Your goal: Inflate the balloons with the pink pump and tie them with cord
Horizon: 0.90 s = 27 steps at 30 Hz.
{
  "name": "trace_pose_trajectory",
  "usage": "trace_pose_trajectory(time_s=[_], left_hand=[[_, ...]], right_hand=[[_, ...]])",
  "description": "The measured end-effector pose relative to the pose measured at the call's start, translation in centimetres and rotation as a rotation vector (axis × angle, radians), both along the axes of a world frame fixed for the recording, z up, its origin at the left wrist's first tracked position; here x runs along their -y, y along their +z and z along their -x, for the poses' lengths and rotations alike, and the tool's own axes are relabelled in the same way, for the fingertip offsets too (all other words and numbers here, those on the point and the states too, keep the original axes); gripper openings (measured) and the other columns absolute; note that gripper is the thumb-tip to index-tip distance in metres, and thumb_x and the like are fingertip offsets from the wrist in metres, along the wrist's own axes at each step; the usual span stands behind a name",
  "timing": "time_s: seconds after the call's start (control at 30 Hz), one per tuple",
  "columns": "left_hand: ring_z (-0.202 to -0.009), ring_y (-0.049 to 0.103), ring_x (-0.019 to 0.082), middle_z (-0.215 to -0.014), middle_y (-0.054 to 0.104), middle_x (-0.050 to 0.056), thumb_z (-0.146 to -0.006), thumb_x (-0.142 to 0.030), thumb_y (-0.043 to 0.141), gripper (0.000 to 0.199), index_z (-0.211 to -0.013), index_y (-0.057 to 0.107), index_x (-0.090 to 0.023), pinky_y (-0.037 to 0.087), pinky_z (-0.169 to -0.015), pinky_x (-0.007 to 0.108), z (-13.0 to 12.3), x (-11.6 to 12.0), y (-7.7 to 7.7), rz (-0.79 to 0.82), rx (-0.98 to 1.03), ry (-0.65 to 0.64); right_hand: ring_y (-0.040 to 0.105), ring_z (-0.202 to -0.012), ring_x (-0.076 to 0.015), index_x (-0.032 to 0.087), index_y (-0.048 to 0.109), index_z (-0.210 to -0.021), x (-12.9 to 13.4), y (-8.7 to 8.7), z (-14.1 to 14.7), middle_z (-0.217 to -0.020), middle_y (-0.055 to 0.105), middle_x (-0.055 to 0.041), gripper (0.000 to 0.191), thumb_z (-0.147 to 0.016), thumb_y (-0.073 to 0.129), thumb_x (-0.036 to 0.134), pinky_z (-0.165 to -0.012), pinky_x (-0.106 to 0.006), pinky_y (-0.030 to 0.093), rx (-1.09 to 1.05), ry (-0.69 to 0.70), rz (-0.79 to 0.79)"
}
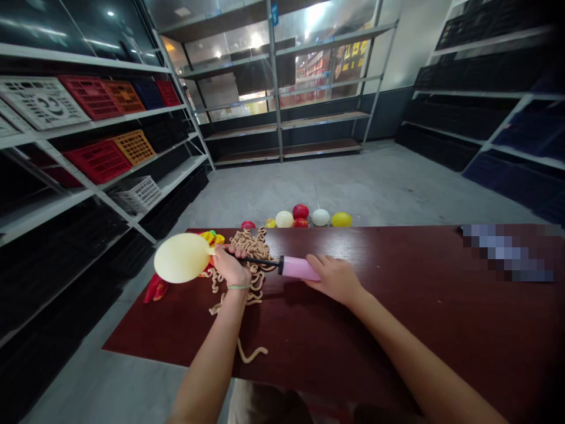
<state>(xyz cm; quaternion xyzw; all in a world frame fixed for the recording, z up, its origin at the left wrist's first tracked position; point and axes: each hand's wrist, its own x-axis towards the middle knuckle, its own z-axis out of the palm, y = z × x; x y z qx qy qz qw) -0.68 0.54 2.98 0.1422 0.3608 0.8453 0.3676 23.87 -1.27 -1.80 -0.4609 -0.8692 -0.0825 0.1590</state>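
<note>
1. Your left hand (230, 266): fingers curled around the neck of the pale yellow balloon (182, 258), where the black rod (260, 261) meets your grip. Likely pinched so air can't slip out; nozzle hidden.
2. Your right hand (335, 280): fingers closed around the outer end of the pink pump barrel (298, 268), probably for a straight push-pull against your left.
3. Balloon, rounded, points away to your left, over the table (397, 306); that side gives it room to swell.
4. Under and beside your left hand: beige curly pieces (249, 242), loosely heaped. Limp red balloon (155, 288) near the left edge, seemingly within easy reach.
5. Beyond the far edge: 7 inflated balloons (321, 217), grouped low, perhaps to spare tabletop space.
</note>
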Motion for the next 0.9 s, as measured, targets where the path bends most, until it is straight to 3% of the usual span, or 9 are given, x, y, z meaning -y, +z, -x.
trace_pose_trajectory(time_s=[0.07,0.23,0.43,0.57,0.7,0.8,0.9], left_hand=[[-0.042,0.031,0.005,-0.057,0.035,-0.009,-0.086,-0.03,0.054,0.024,-0.076,0.034,-0.021,0.024,-0.043,0.021,-1.9,0.3,-0.1,0.025,0.023,0.03],[-0.039,0.036,0.007,-0.055,0.038,-0.008,-0.086,-0.033,0.056,0.025,-0.074,0.037,-0.022,0.028,-0.042,0.022,-4.7,0.8,-0.5,0.043,0.018,-0.105],[-0.041,0.034,0.006,-0.054,0.035,-0.009,-0.084,-0.034,0.054,0.026,-0.072,0.035,-0.021,0.028,-0.042,0.021,-1.7,0.0,-0.2,0.045,0.036,-0.088],[-0.042,0.034,0.006,-0.057,0.036,-0.009,-0.081,-0.032,0.056,0.025,-0.074,0.035,-0.022,0.028,-0.043,0.022,1.3,-0.4,0.0,0.011,0.052,-0.002],[-0.044,0.036,0.006,-0.058,0.035,-0.008,-0.081,-0.027,0.055,0.021,-0.074,0.036,-0.021,0.029,-0.044,0.021,2.6,-0.5,0.3,-0.039,0.047,0.087],[-0.043,0.034,0.005,-0.058,0.034,-0.008,-0.082,-0.027,0.057,0.022,-0.074,0.037,-0.021,0.027,-0.043,0.02,0.8,-0.2,0.4,-0.06,0.038,0.047],[-0.042,0.035,0.006,-0.057,0.036,-0.007,-0.085,-0.029,0.057,0.022,-0.074,0.04,-0.021,0.028,-0.042,0.021,-2.3,0.4,0.1,-0.055,-0.013,-0.1]], right_hand=[[0.061,-0.08,-0.0209,0.02,0.058,-0.115,1.0,0.1,1.9,-0.097,0.069,-0.0069,0.041,-0.089,0.056,0.052,-0.063,-0.031,0.027,-0.035,-0.038,0.05],[0.062,-0.083,-0.0206,0.021,0.057,-0.116,1.9,0.0,3.2,-0.098,0.068,-0.0057,0.041,-0.089,0.057,0.052,-0.065,-0.03,0.03,-0.104,-0.033,0.104],[0.06,-0.082,-0.0203,0.021,0.058,-0.122,-0.2,-0.4,-0.4,-0.098,0.068,-0.0059,0.048,-0.092,0.051,0.058,-0.067,-0.031,0.029,-0.058,0.039,-0.002],[0.058,-0.084,-0.0218,0.022,0.06,-0.122,-1.6,-0.3,-2.7,-0.097,0.067,-0.0073,0.046,-0.091,0.053,0.054,-0.068,-0.031,0.028,-0.013,-0.007,-0.066],[0.058,-0.084,-0.0219,0.02,0.06,-0.12,-1.1,-0.1,-1.6,-0.097,0.068,-0.0085,0.043,-0.09,0.053,0.05,-0.067,-0.03,0.028,-0.011,-0.025,-0.034],[0.06,-0.08,-0.0208,0.02,0.06,-0.113,0.6,0.1,1.0,-0.095,0.068,-0.0071,0.04,-0.089,0.055,0.051,-0.064,-0.031,0.029,-0.048,-0.054,0.038],[0.061,-0.08,-0.0202,0.021,0.058,-0.108,2.0,0.1,3.1,-0.094,0.068,-0.0058,0.034,-0.089,0.056,0.049,-0.063,-0.031,0.03,-0.126,-0.093,0.111]])
